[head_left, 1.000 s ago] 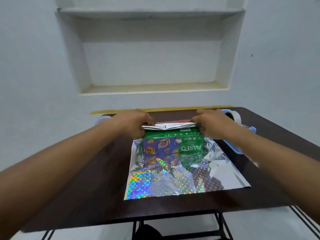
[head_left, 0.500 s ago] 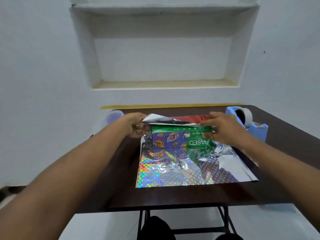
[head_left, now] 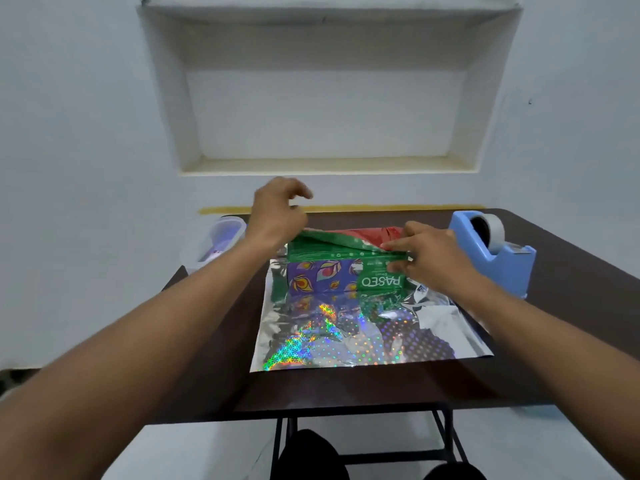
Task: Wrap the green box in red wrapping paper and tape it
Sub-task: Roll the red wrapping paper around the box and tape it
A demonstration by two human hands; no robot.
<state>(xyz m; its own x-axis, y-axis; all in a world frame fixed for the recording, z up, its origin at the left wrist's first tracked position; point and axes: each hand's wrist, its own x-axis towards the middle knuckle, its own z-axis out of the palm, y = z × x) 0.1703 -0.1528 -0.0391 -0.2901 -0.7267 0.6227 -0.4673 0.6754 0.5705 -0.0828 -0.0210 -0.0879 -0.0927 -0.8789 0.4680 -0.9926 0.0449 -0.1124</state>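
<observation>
The green box [head_left: 346, 277], printed PASEO, stands on the wrapping paper [head_left: 363, 337], whose silver holographic inner side spreads toward me. The paper's red outer side [head_left: 379, 233] shows behind the box, and a flap of it lies folded over the box top. My right hand [head_left: 427, 259] pinches that flap at the box's top right edge, thumb on the front face. My left hand [head_left: 278, 216] is raised above the box's far left corner. Its fingers are loosely curled and hold nothing that I can see; its heel is close to the flap's left end.
A blue tape dispenser [head_left: 498, 258] with a white roll stands at the right of the dark table [head_left: 571, 306]. A clear plastic container [head_left: 218, 244] sits at the table's far left corner. A wall niche is behind.
My left hand has let go of the flap and risen above the box. My right hand has stayed on the flap at the box's right end.
</observation>
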